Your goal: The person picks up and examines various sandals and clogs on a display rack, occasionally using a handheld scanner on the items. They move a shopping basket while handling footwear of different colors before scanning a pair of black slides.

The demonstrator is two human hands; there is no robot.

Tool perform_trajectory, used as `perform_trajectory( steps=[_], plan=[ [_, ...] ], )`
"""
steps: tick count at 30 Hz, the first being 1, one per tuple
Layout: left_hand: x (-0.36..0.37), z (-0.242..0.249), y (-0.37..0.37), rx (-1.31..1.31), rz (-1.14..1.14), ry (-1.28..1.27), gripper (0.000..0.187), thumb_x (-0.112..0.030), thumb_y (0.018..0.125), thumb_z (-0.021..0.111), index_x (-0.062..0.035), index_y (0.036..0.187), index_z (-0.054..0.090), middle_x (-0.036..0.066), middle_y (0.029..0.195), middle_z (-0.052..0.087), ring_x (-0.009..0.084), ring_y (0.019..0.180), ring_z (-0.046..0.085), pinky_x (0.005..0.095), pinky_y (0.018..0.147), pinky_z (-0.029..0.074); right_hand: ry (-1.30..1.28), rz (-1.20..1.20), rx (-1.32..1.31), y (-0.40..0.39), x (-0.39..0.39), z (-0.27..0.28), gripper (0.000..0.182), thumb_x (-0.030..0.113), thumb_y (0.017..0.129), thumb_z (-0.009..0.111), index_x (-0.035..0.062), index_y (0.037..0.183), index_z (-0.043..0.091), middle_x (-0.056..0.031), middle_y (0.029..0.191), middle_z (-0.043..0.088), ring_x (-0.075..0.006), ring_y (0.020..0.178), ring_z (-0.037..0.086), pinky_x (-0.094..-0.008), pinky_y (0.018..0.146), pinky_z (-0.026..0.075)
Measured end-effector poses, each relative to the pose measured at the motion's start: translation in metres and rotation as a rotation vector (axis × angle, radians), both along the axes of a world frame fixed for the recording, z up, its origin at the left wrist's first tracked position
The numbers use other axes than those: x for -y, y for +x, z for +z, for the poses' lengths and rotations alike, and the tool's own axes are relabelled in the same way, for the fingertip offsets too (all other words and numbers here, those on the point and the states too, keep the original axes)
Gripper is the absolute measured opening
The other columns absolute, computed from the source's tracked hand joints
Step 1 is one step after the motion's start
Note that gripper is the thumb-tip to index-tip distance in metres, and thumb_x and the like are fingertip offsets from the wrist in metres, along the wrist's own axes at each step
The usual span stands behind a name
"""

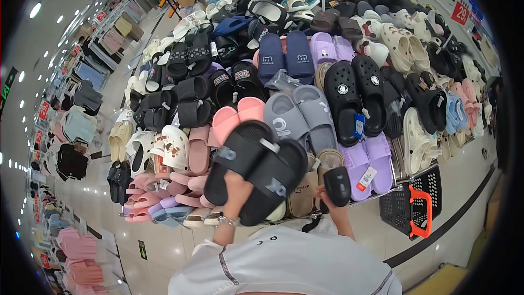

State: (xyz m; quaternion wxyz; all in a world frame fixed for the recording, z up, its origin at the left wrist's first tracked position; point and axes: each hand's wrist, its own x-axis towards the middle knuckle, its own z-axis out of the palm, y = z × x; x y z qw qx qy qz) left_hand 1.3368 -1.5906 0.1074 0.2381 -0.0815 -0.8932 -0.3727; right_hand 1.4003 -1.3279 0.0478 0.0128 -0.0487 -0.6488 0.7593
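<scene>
My left hand (236,188) holds up a pair of black slide sandals (256,166), joined by a white tag, soles tilted toward me. It is mostly hidden behind them; a bracelet shows at the wrist. My right hand (330,199) grips a small black handheld device (337,186) beside the sandals. Both hands hover over the front edge of a display table (382,192) heaped with slippers. Grey slides (300,117) and pink slides (237,113) lie just behind the held pair.
Black clogs (355,95), lilac slides (367,165) and navy slides (285,57) fill the table. A black shopping basket with an orange handle (415,205) stands on the floor at right. Clothing racks line the aisle at left. A red price sign (460,12) stands at the far right.
</scene>
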Motion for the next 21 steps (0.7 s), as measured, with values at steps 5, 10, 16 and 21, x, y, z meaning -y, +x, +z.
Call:
perform_trajectory(
  steps=[5,10,16,21],
  plan=[
    [0.06,0.005,-0.094,0.023,0.389,0.507,0.022,-0.001,0.07,0.055,0.007,0.09,0.056,0.014,0.09,0.061,0.0205,0.078,0.056,0.03,0.071,0.042,-0.03,-0.223,0.107,0.021,-0.023,-0.007,0.019,0.0,0.076,0.057,0.0012,0.094,0.053,-0.0044,0.079,0.057,-0.0125,0.066,0.057,-0.0247,0.061,0.044],
    [0.063,0.058,-0.228,-0.191,0.237,0.67,0.023,-0.014,0.078,0.058,0.0073,0.088,0.057,0.012,0.084,0.06,0.0151,0.076,0.054,0.0294,0.066,0.042,0.006,-0.492,0.141,0.048,-0.02,-0.014,0.014,-0.001,0.076,0.055,0.0021,0.09,0.053,-0.0041,0.078,0.054,-0.0125,0.064,0.054,-0.0258,0.06,0.043],
    [0.08,0.021,-0.396,-0.074,0.461,0.013,0.045,-0.033,0.072,0.063,0.0104,0.064,0.055,0.024,0.065,0.056,0.0377,0.067,0.055,0.0401,0.064,0.043,-0.019,-0.718,0.288,0.079,0.001,-0.026,0.012,-0.002,0.074,0.057,0.0009,0.085,0.054,-0.0058,0.076,0.055,-0.013,0.061,0.053,-0.0259,0.057,0.043],
    [0.061,-0.068,-0.44,-0.045,0.682,-0.264,0.032,-0.023,0.071,0.057,0.0073,0.082,0.058,0.024,0.09,0.056,0.0401,0.088,0.051,0.0448,0.082,0.04,0.018,-0.806,0.344,0.085,0.019,-0.039,0.018,-0.004,0.071,0.06,-0.0015,0.088,0.056,-0.0072,0.074,0.058,-0.0135,0.058,0.055,-0.0262,0.052,0.046]
  ],
)
